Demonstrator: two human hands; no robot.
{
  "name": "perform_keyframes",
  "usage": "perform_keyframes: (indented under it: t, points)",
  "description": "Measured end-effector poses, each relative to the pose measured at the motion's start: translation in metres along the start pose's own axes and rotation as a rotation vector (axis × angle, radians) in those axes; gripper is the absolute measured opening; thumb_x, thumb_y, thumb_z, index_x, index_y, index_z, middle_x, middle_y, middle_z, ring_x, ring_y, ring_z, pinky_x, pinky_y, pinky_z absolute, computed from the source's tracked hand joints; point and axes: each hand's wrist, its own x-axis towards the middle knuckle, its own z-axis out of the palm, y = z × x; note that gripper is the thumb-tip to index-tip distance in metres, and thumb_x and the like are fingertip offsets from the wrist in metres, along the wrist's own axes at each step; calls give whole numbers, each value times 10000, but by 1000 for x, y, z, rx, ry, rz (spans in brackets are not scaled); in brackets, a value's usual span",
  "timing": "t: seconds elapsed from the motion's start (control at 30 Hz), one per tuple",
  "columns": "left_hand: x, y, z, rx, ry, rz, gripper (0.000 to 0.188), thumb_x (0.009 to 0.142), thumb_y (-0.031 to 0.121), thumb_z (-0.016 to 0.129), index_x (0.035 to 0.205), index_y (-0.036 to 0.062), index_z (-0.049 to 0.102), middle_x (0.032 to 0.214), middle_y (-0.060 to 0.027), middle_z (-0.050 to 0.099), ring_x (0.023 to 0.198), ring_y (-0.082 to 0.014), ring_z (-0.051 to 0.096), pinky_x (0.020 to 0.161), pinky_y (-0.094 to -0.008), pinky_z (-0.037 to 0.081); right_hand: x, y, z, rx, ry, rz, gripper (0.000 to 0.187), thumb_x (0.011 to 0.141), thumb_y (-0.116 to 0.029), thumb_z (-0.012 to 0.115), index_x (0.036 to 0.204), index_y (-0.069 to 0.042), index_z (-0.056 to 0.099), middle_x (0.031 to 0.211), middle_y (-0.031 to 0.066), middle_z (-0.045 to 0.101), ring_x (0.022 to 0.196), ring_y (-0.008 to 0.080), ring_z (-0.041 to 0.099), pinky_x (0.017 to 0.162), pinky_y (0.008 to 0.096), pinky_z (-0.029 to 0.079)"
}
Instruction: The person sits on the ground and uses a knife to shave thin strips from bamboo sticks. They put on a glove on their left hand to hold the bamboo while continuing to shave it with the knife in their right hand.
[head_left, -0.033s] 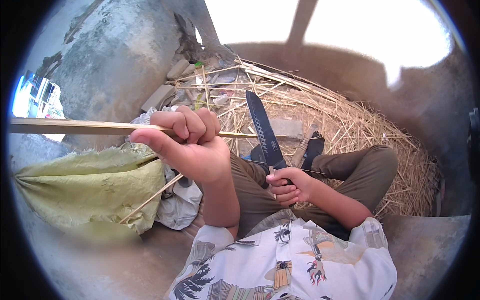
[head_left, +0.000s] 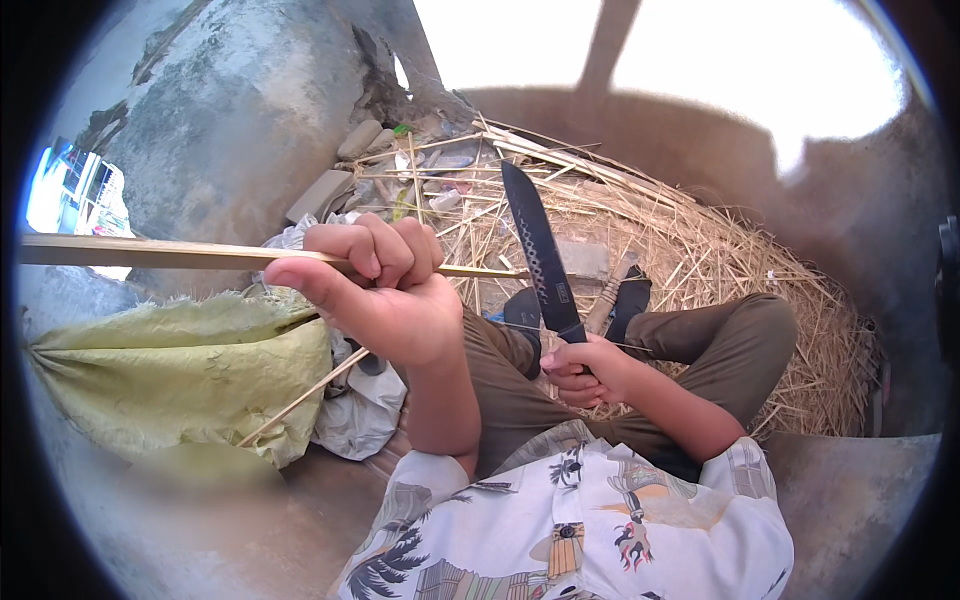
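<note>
A long, pale, flat strip that looks like split bamboo (head_left: 180, 252) runs level from the far left. My left hand (head_left: 390, 290) is closed round it, thumb stretched along its underside. The strip's thin right end reaches the dark blade of a large knife (head_left: 533, 235). Whether blade and strip touch, I cannot tell. My right hand (head_left: 590, 370) is wrapped round the knife's handle, mostly hidden by the fingers. The blade points up and away, leaning slightly left, with a patterned line along its face.
Straw-like shavings and thin strips (head_left: 720, 280) cover the floor ahead and right. A yellow-green woven sack (head_left: 190, 370) lies left, a thin stick (head_left: 300, 398) across it. My crossed legs (head_left: 720, 335) are below the knife. Stone blocks (head_left: 320, 195) sit by the wall.
The knife has shifted slightly up, away and to the right, with my right hand moving a little right. My left hand and the strip stay nearly where they were.
</note>
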Motion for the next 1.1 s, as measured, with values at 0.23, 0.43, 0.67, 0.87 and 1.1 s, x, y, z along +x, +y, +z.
perform_keyframes:
  t: [0.23,0.43,0.67,0.87,1.1]
  points:
    - [-5,2,4,39,62,15,592,994,657,364,696,149,304,528,53,180,451,-73,81,411,-274,78,5,20,2,-1206,639,-1071,348,924,-108,621,622,-24,469,502,44,445,460,116,405,459,320,327]
    - [-1,1,3,16,76,4,602,1008,641,338,694,129,301,531,49,202,438,-53,102,404,-254,94,42,42,-41,-601,694,-145,288,911,-239,620,696,-52,574,502,11,469,382,145,459,367,329,350]
    - [8,0,-2,11,141,5,602,1010,640,334,688,132,302,529,49,206,450,-58,84,409,-248,88,23,5,-31,212,-35,156,437,971,-293,554,605,-194,337,452,-60,314,330,62,275,304,260,223]
    - [3,3,-10,-72,-9,63,592,999,660,342,692,155,304,523,51,196,448,-71,87,412,-274,78,11,18,4,-813,522,-735,393,970,-172,592,604,-71,491,492,-8,463,408,134,373,427,279,274]
    - [-1,-20,-12,-126,-268,-51,643,978,699,273,717,114,329,508,34,224,436,-67,106,407,-263,92,31,33,-45,-1038,519,-741,396,925,-186,636,596,-28,482,501,-11,454,418,127,382,432,311,295]
